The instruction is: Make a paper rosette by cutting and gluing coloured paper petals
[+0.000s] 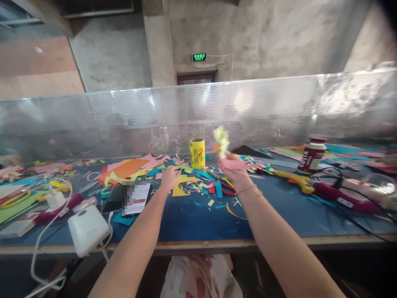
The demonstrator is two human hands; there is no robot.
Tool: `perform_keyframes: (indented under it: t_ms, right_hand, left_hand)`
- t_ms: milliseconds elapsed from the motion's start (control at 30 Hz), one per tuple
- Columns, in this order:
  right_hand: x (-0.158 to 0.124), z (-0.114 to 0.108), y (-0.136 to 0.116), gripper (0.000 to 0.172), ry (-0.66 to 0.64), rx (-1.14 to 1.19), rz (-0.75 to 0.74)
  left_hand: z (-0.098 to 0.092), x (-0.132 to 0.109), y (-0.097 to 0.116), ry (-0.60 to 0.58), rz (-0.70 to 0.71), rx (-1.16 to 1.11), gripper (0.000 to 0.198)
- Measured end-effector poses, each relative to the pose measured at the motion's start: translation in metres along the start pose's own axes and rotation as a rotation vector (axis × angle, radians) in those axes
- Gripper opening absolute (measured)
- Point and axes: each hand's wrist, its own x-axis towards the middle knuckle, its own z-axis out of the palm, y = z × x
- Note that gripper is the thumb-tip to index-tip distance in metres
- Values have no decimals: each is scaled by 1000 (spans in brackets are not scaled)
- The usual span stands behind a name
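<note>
My right hand (232, 166) is raised above the table, closed on a pale yellow-green bundle (221, 140) that looks like cut paper; motion blurs its shape. A pink paper piece (237, 163) lies across the same hand. Low over the scraps, left of a yellow printed roll (197, 154), is my left hand (170, 177). Its fingers point toward green paper scraps (186, 167), but blur hides whether they touch or grip any. Beneath and between the hands are yellow paper pieces (182, 187) and red-handled scissors (228, 188).
A phone (139, 198) and a white charger (88, 229) with cables lie at left. To the right are a yellow glue gun (294, 180), a dark red bottle (312, 155) and a purple power strip (344, 198). A perforated metal screen (248, 111) stands behind the table (198, 227).
</note>
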Motion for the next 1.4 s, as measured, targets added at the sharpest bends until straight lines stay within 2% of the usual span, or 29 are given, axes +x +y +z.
perform_keyframes:
  t_ms: [67,200,267,333,367,467,567,700,800,967,1100,1200,1267,1333,1400]
  right_hand:
    - [4,7,21,22,26,-35,42]
    - [10,17,62,29,108,-124,162]
    - [12,18,73,31,171,-181,230]
    - [13,18,77,31,192,-205,247]
    - [13,18,77,30,184,-207,243]
    - [12,19,75,30,145,-216,239]
    - [11,20,74,31,142,-232,232]
    - [11,20,72,28,178,-236,229]
    - [12,19,69,20,237,-201,204]
    - [15,11,68,15,366,-207,140]
    - [20,1,69,14,367,-281,91]
    - [24,-6,59,12,388,-426,2]
    - [24,-10,44,11,421,-454,-101]
    - [22,-14,23,10,412,-301,-233]
    - [17,-20,4,9,349,-46,-352]
  left_hand:
    - [3,1,1,-10,-107,-175,20]
    - [-1,4,6,-26,-260,-405,52]
    - [-4,2,11,-109,-374,-637,48]
    - [-4,-3,18,-199,-448,-788,33]
    - [-4,-7,21,-235,-451,-800,29]
    - [1,-17,28,-324,-379,-761,40]
    - [4,-22,31,-359,-306,-711,45]
    - [4,-22,31,-306,-279,-681,49]
    - [4,-20,29,-261,-292,-665,54]
    - [4,-20,28,-271,-252,-666,54]
    - [3,-20,28,-274,-221,-684,53]
    - [2,-19,28,-260,-206,-691,53]
    - [1,-19,30,-246,-213,-706,54]
    - [0,-20,33,-243,-218,-734,56]
    - [-1,-21,36,-245,-214,-770,57]
